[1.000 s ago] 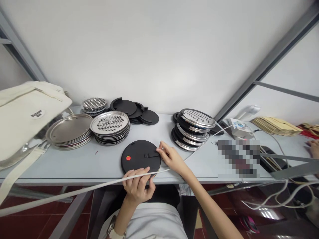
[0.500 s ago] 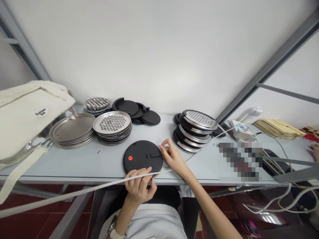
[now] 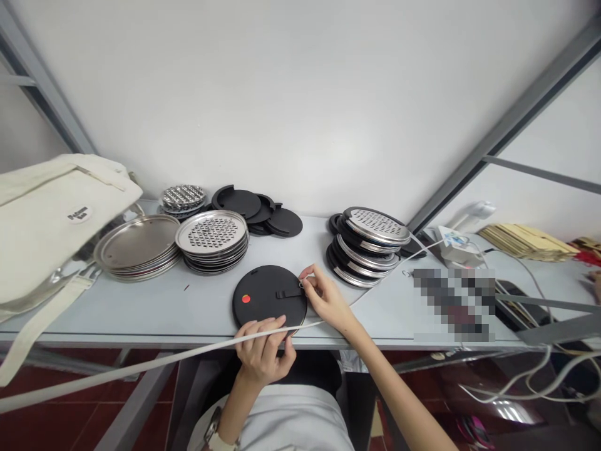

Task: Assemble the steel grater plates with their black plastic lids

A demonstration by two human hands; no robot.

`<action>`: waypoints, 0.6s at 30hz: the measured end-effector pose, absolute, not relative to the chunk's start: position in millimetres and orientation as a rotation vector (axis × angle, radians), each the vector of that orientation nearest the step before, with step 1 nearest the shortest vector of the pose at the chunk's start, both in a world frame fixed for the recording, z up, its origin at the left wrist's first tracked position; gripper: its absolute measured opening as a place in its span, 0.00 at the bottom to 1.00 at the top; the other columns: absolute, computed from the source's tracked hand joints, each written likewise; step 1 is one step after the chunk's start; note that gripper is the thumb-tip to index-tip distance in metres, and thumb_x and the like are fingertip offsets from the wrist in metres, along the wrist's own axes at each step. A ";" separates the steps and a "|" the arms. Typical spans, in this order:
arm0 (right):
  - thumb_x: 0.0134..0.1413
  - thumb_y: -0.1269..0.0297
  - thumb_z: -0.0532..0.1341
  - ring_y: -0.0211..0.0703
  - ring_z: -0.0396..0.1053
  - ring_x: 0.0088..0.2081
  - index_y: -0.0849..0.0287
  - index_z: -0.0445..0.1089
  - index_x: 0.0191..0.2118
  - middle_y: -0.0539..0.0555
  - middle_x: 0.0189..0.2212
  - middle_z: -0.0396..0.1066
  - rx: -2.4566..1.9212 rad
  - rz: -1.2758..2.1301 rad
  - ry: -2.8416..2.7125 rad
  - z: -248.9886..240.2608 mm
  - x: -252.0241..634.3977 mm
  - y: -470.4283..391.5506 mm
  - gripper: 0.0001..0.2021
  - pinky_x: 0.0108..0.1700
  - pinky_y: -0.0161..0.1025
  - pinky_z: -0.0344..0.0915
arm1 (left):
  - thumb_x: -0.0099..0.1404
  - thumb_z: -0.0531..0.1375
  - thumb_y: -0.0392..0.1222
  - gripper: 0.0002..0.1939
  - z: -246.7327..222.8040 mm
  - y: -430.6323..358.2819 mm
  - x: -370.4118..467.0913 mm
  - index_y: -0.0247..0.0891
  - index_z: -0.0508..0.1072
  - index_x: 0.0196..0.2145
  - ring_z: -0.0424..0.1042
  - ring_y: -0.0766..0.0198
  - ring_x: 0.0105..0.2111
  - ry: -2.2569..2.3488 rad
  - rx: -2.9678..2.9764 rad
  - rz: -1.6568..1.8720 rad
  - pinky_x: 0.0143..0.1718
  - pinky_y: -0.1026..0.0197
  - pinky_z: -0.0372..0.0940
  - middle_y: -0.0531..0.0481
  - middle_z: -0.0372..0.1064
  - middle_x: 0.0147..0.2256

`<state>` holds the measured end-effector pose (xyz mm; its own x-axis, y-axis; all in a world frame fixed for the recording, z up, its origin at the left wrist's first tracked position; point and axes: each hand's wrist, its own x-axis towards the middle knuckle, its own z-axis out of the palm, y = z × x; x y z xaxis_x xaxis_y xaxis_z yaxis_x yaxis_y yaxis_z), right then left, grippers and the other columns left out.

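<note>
A black round disc [image 3: 267, 285] lies on the table's front part, with a red dot at its left and a dark strip-like tab [image 3: 288, 294] at its right. My left hand [image 3: 263, 347] holds the disc's near edge, fingers on top and thumb at the rim. At the disc's right edge my right hand [image 3: 325, 299] has thumb and forefinger pinched on a small thin ring [image 3: 302, 285], partly hidden by the fingertips. A white cable [image 3: 188, 354] crosses in front of my left hand.
Behind the disc stand stacked metal plates [image 3: 145, 241], perforated grater discs [image 3: 213, 233] and loose black discs [image 3: 285, 222]. Right of it is a stack of black-and-metal discs [image 3: 369, 250]. A cream bag [image 3: 56, 219] leans at left; a white adapter [image 3: 457, 247] and yellow envelopes [image 3: 528, 243] lie at right.
My right fingertips have shifted slightly left and up at the disc's edge, and a thin ring now shows there. My left hand and the disc stay practically in place.
</note>
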<state>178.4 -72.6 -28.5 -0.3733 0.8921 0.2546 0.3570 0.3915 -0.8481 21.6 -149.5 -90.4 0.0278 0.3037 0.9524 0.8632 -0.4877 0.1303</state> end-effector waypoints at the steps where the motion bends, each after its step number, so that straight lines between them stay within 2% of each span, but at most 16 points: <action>1: 0.64 0.59 0.49 0.35 0.53 0.22 0.56 0.57 0.43 0.42 0.19 0.52 -1.070 0.926 -1.893 -29.1 178.5 -72.6 0.08 0.26 0.33 0.51 | 0.57 0.58 0.36 0.03 -90.0 -149.6 21.7 0.37 0.70 0.32 0.71 0.60 0.31 -1.185 -1.811 -1.478 0.42 0.55 0.60 0.49 0.76 0.30; 3: 0.64 0.60 0.49 0.37 0.58 0.24 0.56 0.55 0.47 0.43 0.21 0.56 -1.067 0.897 -1.858 -29.7 178.8 -71.9 0.09 0.29 0.34 0.56 | 0.57 0.58 0.36 0.03 -89.4 -149.4 22.2 0.37 0.70 0.32 0.71 0.61 0.31 -1.190 -1.804 -1.482 0.41 0.55 0.59 0.49 0.76 0.30; 6: 0.64 0.62 0.49 0.39 0.63 0.29 0.57 0.59 0.41 0.48 0.26 0.63 -1.057 0.795 -1.858 -28.9 179.3 -69.3 0.06 0.36 0.36 0.60 | 0.57 0.58 0.35 0.03 -89.3 -149.2 22.8 0.37 0.70 0.32 0.71 0.61 0.31 -1.195 -1.807 -1.486 0.42 0.55 0.59 0.49 0.76 0.30; 9: 0.63 0.63 0.50 0.40 0.64 0.34 0.57 0.61 0.34 0.51 0.30 0.64 -1.042 0.665 -1.852 -27.4 180.1 -66.5 0.07 0.40 0.38 0.60 | 0.57 0.58 0.36 0.03 -89.4 -149.4 22.8 0.37 0.70 0.31 0.71 0.61 0.32 -1.198 -1.807 -1.487 0.42 0.55 0.58 0.49 0.76 0.31; 12: 0.62 0.64 0.53 0.41 0.63 0.37 0.58 0.63 0.35 0.52 0.32 0.63 -1.020 0.575 -1.810 -26.5 181.0 -64.6 0.06 0.43 0.38 0.60 | 0.57 0.58 0.36 0.03 -89.0 -149.8 22.5 0.38 0.71 0.31 0.71 0.61 0.32 -1.200 -1.803 -1.493 0.42 0.55 0.58 0.50 0.76 0.30; 16: 0.62 0.63 0.53 0.41 0.64 0.37 0.57 0.61 0.34 0.52 0.32 0.64 -1.006 0.633 -1.718 -26.7 181.9 -64.5 0.06 0.42 0.38 0.60 | 0.57 0.58 0.36 0.03 -88.8 -149.7 22.7 0.38 0.71 0.31 0.70 0.61 0.32 -1.202 -1.796 -1.498 0.41 0.55 0.58 0.50 0.76 0.30; 18: 0.64 0.62 0.50 0.39 0.64 0.31 0.56 0.59 0.36 0.49 0.28 0.64 -0.988 0.757 -1.697 -26.8 182.0 -65.8 0.06 0.37 0.36 0.60 | 0.57 0.58 0.36 0.03 -89.3 -149.6 22.8 0.38 0.71 0.31 0.70 0.61 0.32 -1.202 -1.795 -1.501 0.41 0.55 0.58 0.50 0.76 0.30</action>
